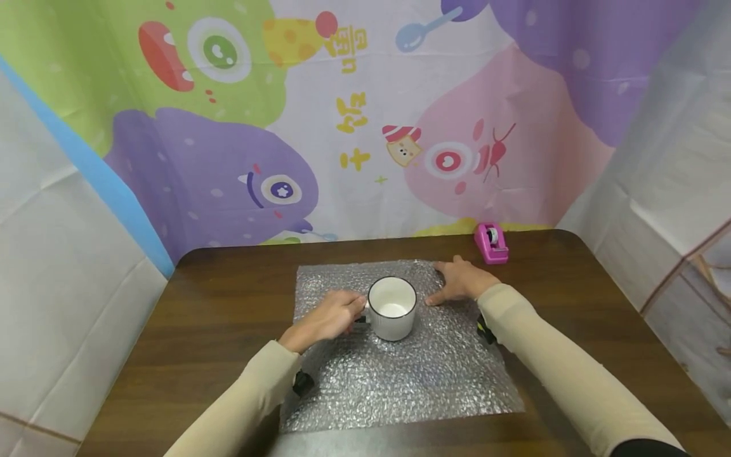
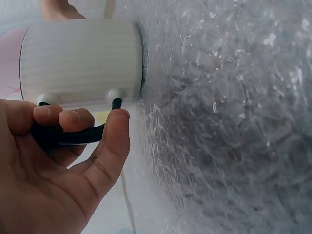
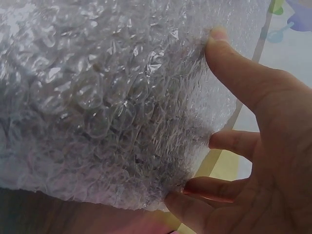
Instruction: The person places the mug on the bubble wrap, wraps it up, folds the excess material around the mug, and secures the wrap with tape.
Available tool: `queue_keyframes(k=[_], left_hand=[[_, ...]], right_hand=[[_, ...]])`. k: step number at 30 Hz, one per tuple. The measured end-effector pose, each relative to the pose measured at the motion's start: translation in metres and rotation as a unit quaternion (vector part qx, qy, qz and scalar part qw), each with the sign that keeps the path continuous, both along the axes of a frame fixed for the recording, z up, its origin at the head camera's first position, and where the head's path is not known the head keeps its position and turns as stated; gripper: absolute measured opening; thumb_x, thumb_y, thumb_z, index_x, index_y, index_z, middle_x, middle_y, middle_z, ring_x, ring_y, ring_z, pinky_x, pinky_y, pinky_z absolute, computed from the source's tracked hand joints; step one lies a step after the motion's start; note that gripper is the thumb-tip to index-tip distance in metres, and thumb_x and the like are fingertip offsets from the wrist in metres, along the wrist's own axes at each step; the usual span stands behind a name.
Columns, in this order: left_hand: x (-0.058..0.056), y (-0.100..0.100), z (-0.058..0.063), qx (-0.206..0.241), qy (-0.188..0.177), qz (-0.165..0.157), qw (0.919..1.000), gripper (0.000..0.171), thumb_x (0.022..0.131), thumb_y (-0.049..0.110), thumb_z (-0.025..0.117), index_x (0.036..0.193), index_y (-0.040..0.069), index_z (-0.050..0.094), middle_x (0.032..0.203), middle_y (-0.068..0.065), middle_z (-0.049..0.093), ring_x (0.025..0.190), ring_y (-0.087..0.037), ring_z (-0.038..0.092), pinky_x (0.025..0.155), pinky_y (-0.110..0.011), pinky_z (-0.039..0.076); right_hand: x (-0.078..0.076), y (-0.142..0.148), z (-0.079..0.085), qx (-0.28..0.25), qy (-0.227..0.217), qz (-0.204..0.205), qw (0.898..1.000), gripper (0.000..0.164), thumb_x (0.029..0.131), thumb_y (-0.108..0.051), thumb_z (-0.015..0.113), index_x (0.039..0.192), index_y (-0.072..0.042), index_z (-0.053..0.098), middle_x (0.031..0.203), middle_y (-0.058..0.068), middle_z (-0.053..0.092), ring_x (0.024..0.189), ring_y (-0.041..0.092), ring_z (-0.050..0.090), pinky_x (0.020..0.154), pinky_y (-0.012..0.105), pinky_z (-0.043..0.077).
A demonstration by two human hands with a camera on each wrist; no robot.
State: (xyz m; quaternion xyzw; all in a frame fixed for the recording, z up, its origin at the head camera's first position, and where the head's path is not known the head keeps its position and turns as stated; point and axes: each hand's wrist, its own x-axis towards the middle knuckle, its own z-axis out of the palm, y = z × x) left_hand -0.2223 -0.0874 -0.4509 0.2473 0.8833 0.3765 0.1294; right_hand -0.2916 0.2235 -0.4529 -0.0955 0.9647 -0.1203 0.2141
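Observation:
A white mug (image 1: 391, 310) with a dark rim stands upright on a sheet of bubble wrap (image 1: 400, 381), its inside bare. My left hand (image 1: 334, 314) grips the mug's black handle (image 2: 73, 136) from the left, fingers and thumb curled round it in the left wrist view. At the far right part of the sheet, my right hand (image 1: 461, 279) rests with its fingers and thumb spread apart. In the right wrist view its thumb (image 3: 229, 53) touches the bubble wrap, and the other fingertips lie along the sheet's edge.
A pink tape dispenser (image 1: 492, 243) sits at the back right of the dark wooden table (image 1: 217, 304), beyond my right hand. Behind the table hangs a cartoon-printed curtain (image 1: 365, 209). Pale sheeting (image 1: 651, 209) borders the right side.

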Motion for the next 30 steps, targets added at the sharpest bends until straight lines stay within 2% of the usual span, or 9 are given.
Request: queue_keyframes(k=[9,14,20,25,30], left_hand=[[-0.001,0.002,-0.001,-0.007,-0.007,-0.001,1.0000,0.044,0.111,0.027,0.036,0.072,0.013,0.051,0.063,0.000,0.050,0.056,-0.018,0.059,0.058,-0.031,0.051],[0.000,0.001,0.001,-0.013,-0.002,-0.004,0.9999,0.043,0.111,0.026,0.036,0.074,0.012,0.053,0.063,0.001,0.052,0.056,-0.015,0.056,0.058,-0.031,0.049],[0.001,-0.001,0.000,-0.006,0.000,-0.003,1.0000,0.042,0.112,0.028,0.038,0.084,0.006,0.060,0.066,0.000,0.056,0.057,-0.015,0.055,0.058,-0.030,0.049],[0.002,-0.005,-0.004,0.019,-0.007,0.000,0.9998,0.038,0.112,0.033,0.042,0.097,0.007,0.065,0.083,-0.008,0.065,0.064,-0.016,0.062,0.059,-0.030,0.053],[0.005,-0.009,-0.004,0.037,-0.012,0.009,0.9992,0.033,0.109,0.033,0.049,0.117,0.007,0.068,0.103,-0.015,0.073,0.072,-0.023,0.070,0.061,-0.029,0.057]], right_hand=[[0.000,0.001,0.001,0.005,0.016,0.015,1.000,0.106,0.079,-0.063,0.080,0.158,-0.007,0.038,0.153,0.037,0.036,0.140,0.054,0.042,0.108,0.071,0.041],[0.001,-0.001,0.002,0.003,0.018,0.014,1.000,0.104,0.080,-0.062,0.080,0.158,-0.008,0.038,0.154,0.037,0.035,0.142,0.054,0.040,0.109,0.072,0.040],[0.002,-0.002,0.001,-0.002,0.015,0.012,1.000,0.105,0.080,-0.062,0.080,0.158,-0.007,0.038,0.155,0.038,0.033,0.142,0.056,0.037,0.110,0.073,0.038],[0.003,-0.001,0.002,-0.001,0.017,0.013,1.000,0.104,0.080,-0.061,0.080,0.158,-0.006,0.038,0.155,0.038,0.032,0.142,0.056,0.038,0.110,0.072,0.038],[0.003,-0.002,0.003,0.001,0.016,0.013,1.000,0.104,0.081,-0.061,0.079,0.158,-0.006,0.038,0.154,0.037,0.035,0.142,0.055,0.039,0.110,0.072,0.039]])
